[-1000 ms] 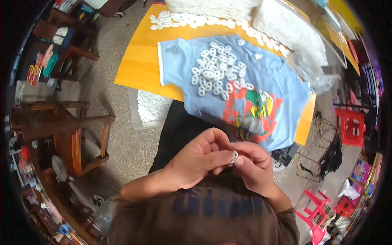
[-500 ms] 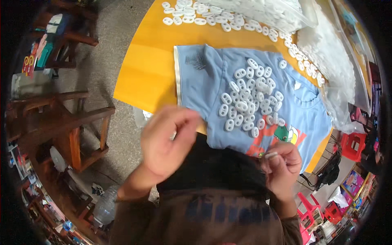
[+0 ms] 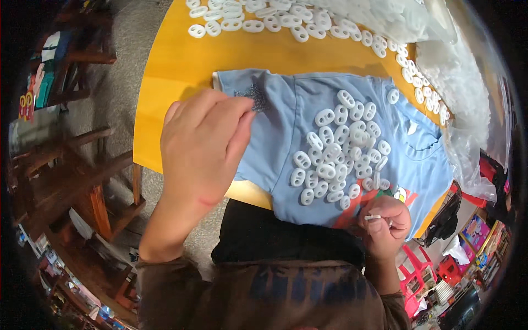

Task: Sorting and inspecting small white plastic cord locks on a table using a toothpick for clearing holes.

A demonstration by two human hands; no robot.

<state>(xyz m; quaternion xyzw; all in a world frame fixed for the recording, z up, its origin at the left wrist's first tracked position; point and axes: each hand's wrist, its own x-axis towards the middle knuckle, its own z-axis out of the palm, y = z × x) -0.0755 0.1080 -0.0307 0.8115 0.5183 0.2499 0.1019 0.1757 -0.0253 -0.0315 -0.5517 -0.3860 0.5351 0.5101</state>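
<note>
A blue T-shirt [image 3: 269, 159] lies spread over an orange-yellow tabletop [image 3: 159, 71]. Many white plastic oval pieces with two holes [image 3: 325, 171] are heaped on its front, partly over a coloured print. My left hand [image 3: 206, 143] hovers by the sleeve, fingertips closed together beside a patch of tiny dark bits [image 3: 254, 98]; anything in the pinch is hidden. Low at the right, my right hand [image 3: 388, 225] is closed, with a small white plastic piece [image 3: 373, 217] seen edge-on between thumb and forefinger.
More white oval pieces [image 3: 253, 26] lie along the table's far edge and down its right side. Large clear plastic bags [image 3: 467, 93] full of white pieces stand there. Wooden furniture [image 3: 71, 159] is at the left, red plastic stools [image 3: 415, 269] at lower right.
My left hand has moved forward and left, from the shirt's near edge to the dark bits on the sleeve. My right hand stays near the print with the white piece. The view has shifted slightly.
</note>
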